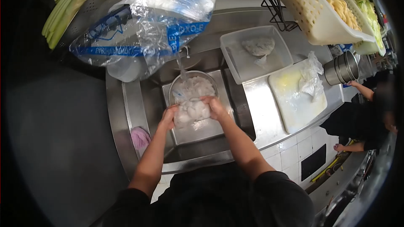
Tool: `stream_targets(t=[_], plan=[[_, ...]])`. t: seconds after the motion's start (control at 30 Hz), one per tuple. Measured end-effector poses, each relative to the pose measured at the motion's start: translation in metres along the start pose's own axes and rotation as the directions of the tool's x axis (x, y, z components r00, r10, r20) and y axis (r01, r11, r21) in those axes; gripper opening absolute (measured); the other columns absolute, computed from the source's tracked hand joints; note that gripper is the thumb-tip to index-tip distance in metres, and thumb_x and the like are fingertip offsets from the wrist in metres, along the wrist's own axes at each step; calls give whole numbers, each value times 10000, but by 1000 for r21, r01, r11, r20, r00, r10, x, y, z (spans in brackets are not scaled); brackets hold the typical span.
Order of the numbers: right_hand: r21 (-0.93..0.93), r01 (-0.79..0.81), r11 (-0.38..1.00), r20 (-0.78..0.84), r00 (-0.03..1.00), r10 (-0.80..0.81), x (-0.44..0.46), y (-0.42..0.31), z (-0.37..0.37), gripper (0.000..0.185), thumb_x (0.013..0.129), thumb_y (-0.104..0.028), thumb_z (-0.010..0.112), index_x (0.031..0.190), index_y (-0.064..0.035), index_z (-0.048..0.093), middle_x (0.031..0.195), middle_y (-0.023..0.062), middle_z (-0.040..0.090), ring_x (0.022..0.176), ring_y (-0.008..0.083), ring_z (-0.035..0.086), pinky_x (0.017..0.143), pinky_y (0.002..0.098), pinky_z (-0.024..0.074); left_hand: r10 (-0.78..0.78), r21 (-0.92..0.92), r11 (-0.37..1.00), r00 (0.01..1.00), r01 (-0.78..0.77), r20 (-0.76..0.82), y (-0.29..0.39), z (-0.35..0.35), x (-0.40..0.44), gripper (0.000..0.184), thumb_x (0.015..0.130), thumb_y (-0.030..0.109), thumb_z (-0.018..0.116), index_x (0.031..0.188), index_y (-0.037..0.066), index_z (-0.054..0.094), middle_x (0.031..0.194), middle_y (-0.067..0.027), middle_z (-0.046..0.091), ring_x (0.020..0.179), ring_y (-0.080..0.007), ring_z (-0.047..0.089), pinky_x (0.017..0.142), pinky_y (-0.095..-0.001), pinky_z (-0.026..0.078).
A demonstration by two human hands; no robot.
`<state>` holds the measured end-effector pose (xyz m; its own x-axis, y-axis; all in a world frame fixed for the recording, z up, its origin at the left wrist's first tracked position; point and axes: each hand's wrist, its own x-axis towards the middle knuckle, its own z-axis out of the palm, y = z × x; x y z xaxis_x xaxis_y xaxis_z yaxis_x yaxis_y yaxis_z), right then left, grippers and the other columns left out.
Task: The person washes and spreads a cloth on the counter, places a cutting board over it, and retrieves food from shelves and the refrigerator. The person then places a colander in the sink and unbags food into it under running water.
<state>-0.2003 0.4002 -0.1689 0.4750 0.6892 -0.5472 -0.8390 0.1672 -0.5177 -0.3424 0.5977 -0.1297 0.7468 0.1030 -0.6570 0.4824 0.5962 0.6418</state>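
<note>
Over the sink [193, 145], my left hand [169, 117] and my right hand [215, 107] grip opposite sides of a clear plastic bag [192, 112] with pale, whitish pieces in it. The bag is at the near edge of a round metal bowl [172, 90], which holds more whitish contents. Water runs from the tap [183, 54] into the far side of the bowl. The fingers of both hands are bent round the bag's edges, and some fingertips are hidden.
Right of the sink are a plastic tub [235, 65] with a bag inside and a white cutting board [294, 107]. A pink cloth [140, 138] lies on the left rim. Plastic bags [147, 25] hang above. A person [353, 113] stands at far right near metal containers [341, 68].
</note>
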Motion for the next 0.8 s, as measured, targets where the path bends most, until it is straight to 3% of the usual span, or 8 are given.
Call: stream_targets(t=[0.13,0.27,0.33,0.4,0.47,0.53,0.63,0.8], plan=[[44,-16,999,-112,994,21,9,33,37,583,983,-490,326,1315,-52,520,1248,135,600,1152,327,569,975,504,457,-105,-393,918,988,54,-110,-30,7,39,578,961,467,417,1343,44,515,1242,-132,619,1119,-296,608,983,-418,473],[64,-242,968,-257,934,250,11,41,56,757,959,-672,172,1425,-127,414,1387,115,513,1301,306,445,1068,580,312,-238,-210,959,946,192,-222,-47,4,75,923,909,767,199,1530,85,227,1551,-153,289,1418,-307,289,1157,-427,225],[-24,-310,950,-373,885,280,17,42,61,859,923,-729,54,1427,-145,433,1270,94,606,1049,315,600,709,409,467,-200,-60,979,966,192,-167,-76,-29,113,990,876,805,101,1548,80,136,1591,-153,191,1452,-309,202,1170,-420,166],[28,-291,956,-436,857,273,27,42,60,799,943,-707,103,1323,-134,509,1115,68,645,898,270,593,598,386,422,-156,216,950,943,224,-293,-91,-45,132,910,903,776,197,1486,87,311,1361,-170,525,1216,-307,541,950,-460,476],[4,-244,970,-325,917,232,46,51,37,680,967,-669,179,1159,-133,551,892,53,609,671,216,516,504,363,387,-213,222,943,962,249,-171,-49,-11,102,877,919,728,301,1487,60,308,1400,-171,483,1258,-308,494,994,-469,428],[19,-281,960,-245,929,277,53,45,19,585,982,-615,261,1220,-142,510,1013,72,587,745,226,539,577,378,422,-260,228,937,964,264,-46,-5,20,65,856,934,679,405,1487,33,304,1438,-172,442,1300,-309,446,1037,-477,380],[65,-286,956,-158,943,292,53,38,5,441,1000,-523,383,1215,-152,487,1068,72,556,736,204,522,588,359,433,-245,202,952,967,228,64,16,23,55,506,930,370,654,1254,5,525,1112,-70,635,984,-185,618,746,-310,521],[98,-238,966,-221,942,254,34,27,4,298,998,-444,467,1093,-166,516,919,39,546,598,155,428,477,296,375,-63,139,988,998,60,13,4,18,51,365,936,187,647,1197,-51,557,1122,-98,634,924,-191,642,780,-313,539]])
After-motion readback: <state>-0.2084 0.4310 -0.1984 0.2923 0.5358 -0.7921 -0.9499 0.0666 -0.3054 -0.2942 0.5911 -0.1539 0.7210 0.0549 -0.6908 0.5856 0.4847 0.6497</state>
